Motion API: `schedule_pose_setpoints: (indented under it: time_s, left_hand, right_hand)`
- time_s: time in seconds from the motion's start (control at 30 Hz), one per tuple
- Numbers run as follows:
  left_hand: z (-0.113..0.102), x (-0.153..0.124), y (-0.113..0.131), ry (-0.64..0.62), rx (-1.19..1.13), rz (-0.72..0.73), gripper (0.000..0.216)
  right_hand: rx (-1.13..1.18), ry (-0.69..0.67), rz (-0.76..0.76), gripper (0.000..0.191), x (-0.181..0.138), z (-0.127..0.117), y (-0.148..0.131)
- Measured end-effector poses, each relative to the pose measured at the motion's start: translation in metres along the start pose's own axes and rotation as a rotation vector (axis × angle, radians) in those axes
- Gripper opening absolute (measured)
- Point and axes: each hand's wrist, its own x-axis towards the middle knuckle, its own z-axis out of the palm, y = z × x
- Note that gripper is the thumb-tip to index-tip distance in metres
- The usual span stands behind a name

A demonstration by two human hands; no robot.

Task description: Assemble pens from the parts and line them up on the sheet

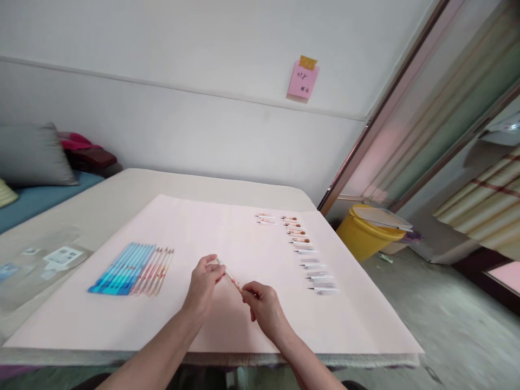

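Both hands hold one slim pen (pixel 231 278) with a white body and orange-red pattern, slanting over the middle of the table. My left hand (pixel 202 283) pinches its far upper end between thumb and fingertips. At the near lower end, the fingers of my right hand (pixel 265 306) are closed round the tip. To the left lie blue pens (pixel 124 268) side by side, with several pale pens with red patterns (pixel 153 272) right beside them. On the right, small pen parts or refills (pixel 311 265) form a column, some with brown ends (pixel 298 233).
A pale pink sheet (pixel 227 227) covers the table's front. Clear plastic bags (pixel 44 260) lie at the left edge. A yellow bin (pixel 363 233) stands on the floor beyond the right edge. A pink note (pixel 303 81) hangs on the wall. A grey cushion (pixel 34 154) is at far left.
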Motion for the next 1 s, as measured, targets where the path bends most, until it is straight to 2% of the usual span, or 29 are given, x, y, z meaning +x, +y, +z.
schedule_pose_setpoints:
  time_s: [0.1,0.27,0.47,0.67,0.77,1.0]
  left_hand:
    - [-0.0001,-0.0001,0.0005,-0.051,-0.043,-0.011,0.051]
    - [0.0,0.0015,-0.0013,0.029,0.035,0.001,0.055]
    - [-0.0007,0.0013,-0.0026,-0.052,0.008,0.002,0.054]
    - [0.0003,0.0017,-0.004,-0.022,0.032,-0.006,0.054]
    - [-0.0006,0.0039,-0.0038,-0.069,-0.029,-0.004,0.056]
    - [0.0004,0.0054,0.0034,-0.182,-0.199,-0.089,0.057]
  right_hand:
    - [-0.003,0.002,-0.005,0.019,0.0006,-0.0004,0.0016]
    - [-0.016,-0.013,-0.01,0.019,0.001,0.0,0.0028]
    - [-0.005,-0.002,-0.006,0.017,0.0008,0.0003,0.0027]
    - [0.033,-0.016,0.029,0.017,0.0005,0.0011,-0.0007]
    - [0.231,-0.078,0.155,0.018,0.0,0.0006,-0.0021]
    - [0.928,-0.355,0.459,0.019,-0.0022,-0.003,0.0012]
